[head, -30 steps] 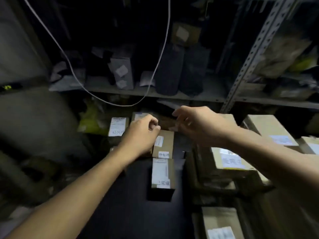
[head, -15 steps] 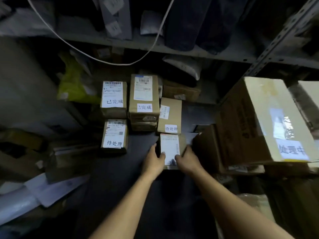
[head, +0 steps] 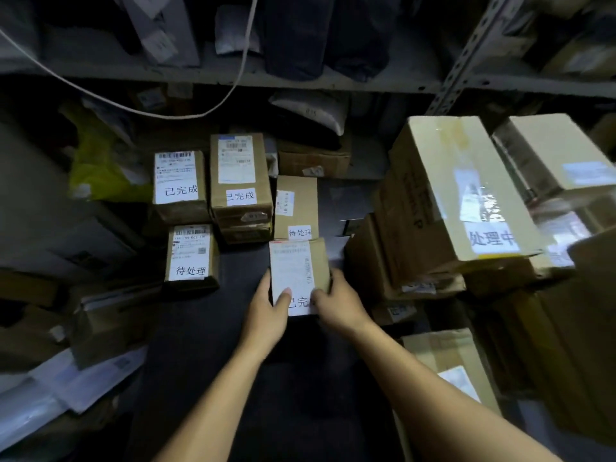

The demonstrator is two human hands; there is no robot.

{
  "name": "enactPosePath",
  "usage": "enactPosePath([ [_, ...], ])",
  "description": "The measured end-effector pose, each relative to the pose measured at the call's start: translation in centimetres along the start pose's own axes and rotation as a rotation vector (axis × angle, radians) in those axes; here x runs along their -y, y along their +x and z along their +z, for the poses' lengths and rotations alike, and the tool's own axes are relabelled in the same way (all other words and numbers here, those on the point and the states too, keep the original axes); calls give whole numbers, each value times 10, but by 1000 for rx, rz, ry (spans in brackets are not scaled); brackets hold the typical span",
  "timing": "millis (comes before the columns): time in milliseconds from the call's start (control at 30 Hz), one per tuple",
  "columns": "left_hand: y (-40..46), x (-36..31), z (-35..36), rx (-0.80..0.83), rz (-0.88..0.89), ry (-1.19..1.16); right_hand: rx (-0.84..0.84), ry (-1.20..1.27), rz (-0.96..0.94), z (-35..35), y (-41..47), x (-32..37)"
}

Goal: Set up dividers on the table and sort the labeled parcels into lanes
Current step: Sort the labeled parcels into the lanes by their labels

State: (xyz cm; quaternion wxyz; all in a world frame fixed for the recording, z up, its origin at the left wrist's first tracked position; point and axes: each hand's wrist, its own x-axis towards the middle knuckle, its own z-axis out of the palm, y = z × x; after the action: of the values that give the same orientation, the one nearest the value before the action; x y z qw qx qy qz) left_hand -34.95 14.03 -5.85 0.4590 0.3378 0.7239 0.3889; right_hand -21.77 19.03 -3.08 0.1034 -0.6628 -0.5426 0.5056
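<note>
A small brown parcel with a white shipping label lies on the dark table. My left hand grips its left side, thumb on the label. My right hand grips its right side. Just behind it lies a parcel labeled 待处理. Further left stand two parcels labeled 已完成, one beside the other. Another 待处理 parcel lies at the left. No dividers are visible.
Large boxes are stacked at the right, the top one labeled 处理中. A metal shelf with dark bags runs across the back, a white cable hanging below it. A yellow bag and flat mailers lie at the left.
Both hands dropped from the far parcels to the nearest small parcel and took hold of its sides. My view tilted down and closer; the grip has held for the last half second.
</note>
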Motion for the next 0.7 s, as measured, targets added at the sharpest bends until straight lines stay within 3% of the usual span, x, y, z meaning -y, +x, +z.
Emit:
enactPosePath([
  [400, -131, -72, -3, -89, 116, -85, 90, 57, -355, -87, -121, -4],
  [700, -227, -149, 29, -97, 289, -305, 146, 134, -571, -180, -210, 0],
])
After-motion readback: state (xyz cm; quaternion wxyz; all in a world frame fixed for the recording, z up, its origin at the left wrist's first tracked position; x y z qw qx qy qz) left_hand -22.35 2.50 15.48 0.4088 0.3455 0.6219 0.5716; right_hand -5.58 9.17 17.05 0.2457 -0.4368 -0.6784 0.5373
